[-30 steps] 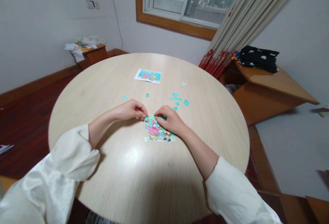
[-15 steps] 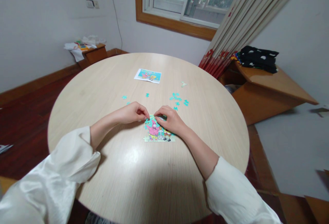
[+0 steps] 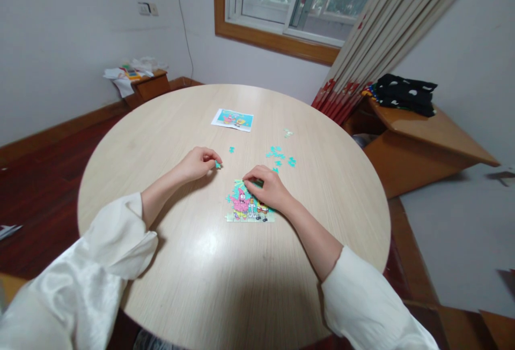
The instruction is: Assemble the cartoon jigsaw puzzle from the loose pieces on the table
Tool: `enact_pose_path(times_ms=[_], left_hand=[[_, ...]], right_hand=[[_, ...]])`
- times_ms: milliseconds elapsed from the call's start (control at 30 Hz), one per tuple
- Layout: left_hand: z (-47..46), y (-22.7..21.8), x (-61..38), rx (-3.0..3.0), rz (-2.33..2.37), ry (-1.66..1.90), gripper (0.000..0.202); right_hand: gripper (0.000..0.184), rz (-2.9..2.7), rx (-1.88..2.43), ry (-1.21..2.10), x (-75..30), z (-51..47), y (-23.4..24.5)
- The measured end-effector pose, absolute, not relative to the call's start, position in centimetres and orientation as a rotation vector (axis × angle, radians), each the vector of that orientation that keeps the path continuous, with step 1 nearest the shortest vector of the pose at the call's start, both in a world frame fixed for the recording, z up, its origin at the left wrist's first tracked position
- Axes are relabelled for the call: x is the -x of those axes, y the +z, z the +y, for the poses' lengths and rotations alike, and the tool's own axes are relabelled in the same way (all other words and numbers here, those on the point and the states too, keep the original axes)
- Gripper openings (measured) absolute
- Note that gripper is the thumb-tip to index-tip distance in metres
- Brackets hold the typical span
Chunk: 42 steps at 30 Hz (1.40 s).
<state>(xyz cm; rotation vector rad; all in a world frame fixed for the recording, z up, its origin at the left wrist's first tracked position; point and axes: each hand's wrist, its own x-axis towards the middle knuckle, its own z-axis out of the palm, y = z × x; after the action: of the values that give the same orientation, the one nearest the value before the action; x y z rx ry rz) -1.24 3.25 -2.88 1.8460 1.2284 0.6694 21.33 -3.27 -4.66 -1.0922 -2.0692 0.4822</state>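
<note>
A partly assembled jigsaw puzzle with a pink starfish and a yellow cartoon figure lies flat before me. My left hand is up and left of it, fingertips closed on a small teal puzzle piece. At the puzzle's top edge, my right hand has thumb and forefinger pinched together, touching it and covering its upper right part. Beyond the right hand lie several loose teal pieces. One single piece lies between the hands, farther back.
The round wooden table carries a printed reference picture at the back and a few pale pieces to its right. Past the table's right edge is a wooden cabinet with a black cloth. A curtain hangs beside the window.
My left hand has moved away from the puzzle's upper left corner, up and to the left, with a teal piece in its fingers. The right hand has stayed at the top edge.
</note>
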Motion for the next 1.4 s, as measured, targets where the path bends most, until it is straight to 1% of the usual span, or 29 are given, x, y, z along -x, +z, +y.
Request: enact_pose_path(times_ms=[400,633,767,900,1000,1100,1167,1400], left_hand=[[2.8,-3.2,1.1,-2.29,1.367,0.674,0.026],[2.9,-3.8,1.1,-2.336,1.348,0.66,0.024],[3.2,-3.8,0.6,-2.325,1.444,0.719,0.024],[4.1,-3.6,-1.3,-2.321,1.603,0.792,0.031],[5.0,-3.5,-2.8,-2.367,1.684,0.67,0.038],[5.7,-3.8,-3.5,-2.427,1.676,0.554,0.029],[6.1,-4.1,-3.4,-2.451,1.638,0.556,0.026],[6.8,-4.4,-2.6,-2.447,1.593,0.526,0.028]], right_hand=[[0.011,-1.884,1.167,0.474,-21.3,-3.0,-4.6],[0.011,-1.684,1.239,0.486,-21.8,-2.6,-4.9],[0.011,-1.682,1.234,0.485,-21.8,-2.6,-4.9],[0.011,-1.685,1.246,0.483,-21.7,-2.6,-4.8],[0.011,-1.689,1.253,0.484,-21.7,-2.7,-4.8],[0.012,-1.69,1.26,0.471,-21.7,-2.8,-4.7],[0.012,-1.7,1.257,0.46,-21.7,-3.0,-4.7],[0.012,-1.756,1.266,0.427,-21.7,-3.3,-4.5]])
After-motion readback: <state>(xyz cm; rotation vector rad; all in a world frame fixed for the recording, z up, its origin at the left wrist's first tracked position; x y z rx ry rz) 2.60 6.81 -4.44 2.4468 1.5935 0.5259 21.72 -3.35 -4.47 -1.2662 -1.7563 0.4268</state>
